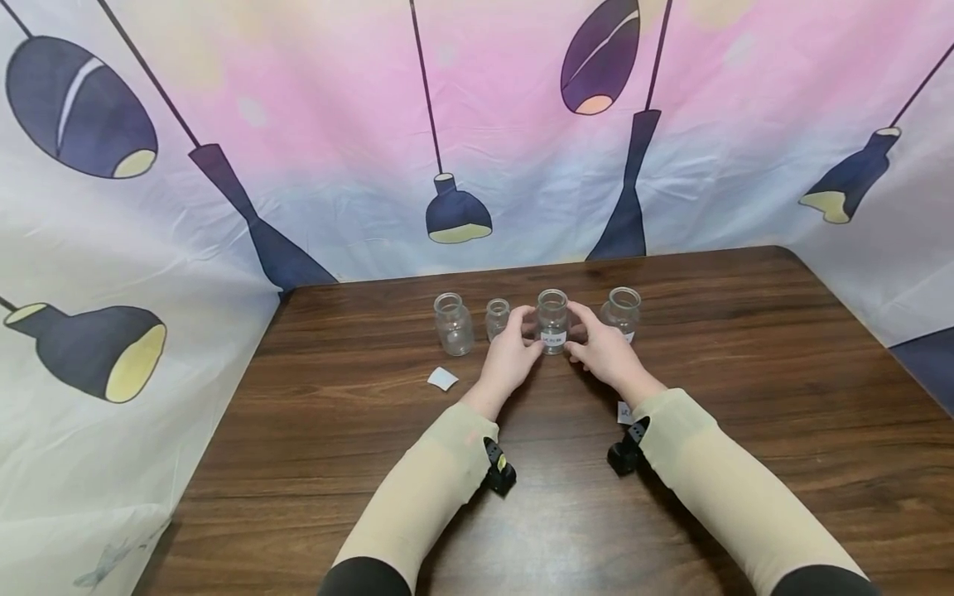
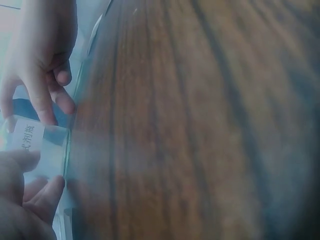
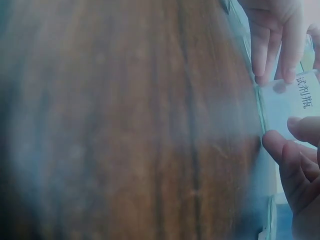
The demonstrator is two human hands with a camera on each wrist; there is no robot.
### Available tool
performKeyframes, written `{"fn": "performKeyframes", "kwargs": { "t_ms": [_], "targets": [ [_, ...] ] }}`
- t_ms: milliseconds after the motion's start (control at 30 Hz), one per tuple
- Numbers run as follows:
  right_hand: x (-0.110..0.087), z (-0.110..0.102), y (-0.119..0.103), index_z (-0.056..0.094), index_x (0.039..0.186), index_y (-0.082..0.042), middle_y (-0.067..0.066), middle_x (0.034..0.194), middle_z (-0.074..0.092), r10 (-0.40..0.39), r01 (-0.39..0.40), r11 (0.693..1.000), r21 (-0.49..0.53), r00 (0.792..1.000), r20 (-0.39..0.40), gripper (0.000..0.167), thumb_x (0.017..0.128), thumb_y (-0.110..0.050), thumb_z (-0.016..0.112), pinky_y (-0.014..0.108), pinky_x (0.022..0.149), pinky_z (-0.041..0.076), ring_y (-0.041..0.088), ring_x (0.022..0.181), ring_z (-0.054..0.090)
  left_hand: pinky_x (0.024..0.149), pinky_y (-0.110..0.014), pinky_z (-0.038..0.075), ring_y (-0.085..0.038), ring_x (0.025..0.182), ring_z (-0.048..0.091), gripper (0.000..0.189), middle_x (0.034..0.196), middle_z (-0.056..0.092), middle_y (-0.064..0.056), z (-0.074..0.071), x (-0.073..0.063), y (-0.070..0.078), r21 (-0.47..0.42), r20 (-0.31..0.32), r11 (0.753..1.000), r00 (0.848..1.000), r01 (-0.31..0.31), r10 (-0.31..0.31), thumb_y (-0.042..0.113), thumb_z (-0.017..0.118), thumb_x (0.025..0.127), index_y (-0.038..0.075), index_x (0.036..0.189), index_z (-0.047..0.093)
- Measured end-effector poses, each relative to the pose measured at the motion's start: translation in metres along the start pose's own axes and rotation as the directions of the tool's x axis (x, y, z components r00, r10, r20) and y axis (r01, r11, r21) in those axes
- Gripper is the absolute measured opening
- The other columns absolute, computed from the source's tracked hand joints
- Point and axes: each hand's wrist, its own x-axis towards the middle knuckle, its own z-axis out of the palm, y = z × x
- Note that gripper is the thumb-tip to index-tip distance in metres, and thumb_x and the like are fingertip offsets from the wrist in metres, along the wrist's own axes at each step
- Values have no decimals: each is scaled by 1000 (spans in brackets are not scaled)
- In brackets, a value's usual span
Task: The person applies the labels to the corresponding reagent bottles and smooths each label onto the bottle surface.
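Note:
A clear glass reagent bottle [image 1: 552, 308] stands upright on the table, with a white printed label [image 3: 304, 93] on its front. My left hand [image 1: 510, 354] holds it from the left, thumb at the front near the label and fingers bent along the side. From the right, my right hand [image 1: 607, 354] grips the same bottle in a similar way. In the left wrist view the bottle [image 2: 52, 150] sits between the fingertips of both hands. How firmly the fingers press cannot be seen.
Left of the hands stand a wide glass jar [image 1: 454, 324] and a small glass jar [image 1: 497, 319]. Behind my right hand is another glass jar [image 1: 622, 308] with a label. White paper pieces lie near the left jar [image 1: 443, 378] and by my right wrist [image 1: 624, 412].

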Motion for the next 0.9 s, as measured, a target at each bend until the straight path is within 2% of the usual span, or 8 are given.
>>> {"fn": "performKeyframes", "kwargs": {
  "t_ms": [233,433,667,900],
  "targets": [
    [-1,-1,-1,27,147,-21,17,116,62,4,-4,1000,-18,1000,-12,64,92,-13,60,29,54,51,12,68,65,81,-29,50,-15,97,64,57,124,60,-7,0,-1,-1,14,4,1000,1000,6,-6,12,62,91,20,140,34],
    [-3,0,-1,27,147,-24,16,116,62,2,-2,1000,2,1000,-9,68,91,-12,61,30,55,51,13,69,65,80,-30,50,-15,97,64,56,124,60,-7,0,-2,-1,17,-4,1000,1000,3,-3,12,62,91,20,140,35],
    [-3,2,-1,29,146,-22,15,111,64,-21,19,999,-40,999,-50,67,90,-14,63,32,57,51,14,68,64,81,-30,50,-16,98,63,55,125,59,-7,1,-2,-2,9,-2,1000,1000,7,-7,13,60,92,22,140,35],
    [-2,1,-1,28,146,-22,15,112,64,-20,17,999,-51,999,-47,67,90,-16,64,33,59,51,15,71,65,82,-31,50,-16,98,63,55,125,59,-7,2,-2,-1,8,-3,1000,1000,9,-9,13,60,92,23,140,35]
  ]
}}
